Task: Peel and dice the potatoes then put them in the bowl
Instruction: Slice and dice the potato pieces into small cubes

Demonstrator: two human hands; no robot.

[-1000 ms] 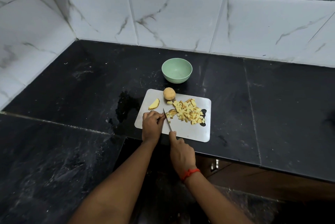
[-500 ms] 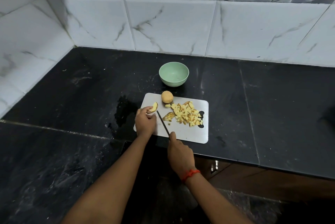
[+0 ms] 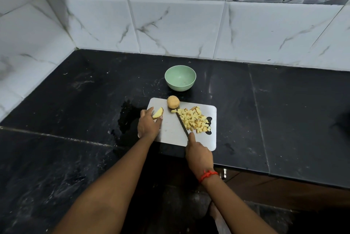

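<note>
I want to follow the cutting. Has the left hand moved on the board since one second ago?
Yes. The left hand has moved away from the knife, toward the far left corner of the board, onto the wedge.

Bare forearms, with a red thread bracelet (image 3: 208,174) on the right wrist.

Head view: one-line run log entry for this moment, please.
left hand: holds potato wedge | right hand: knife beside diced pile | bowl: empty
</note>
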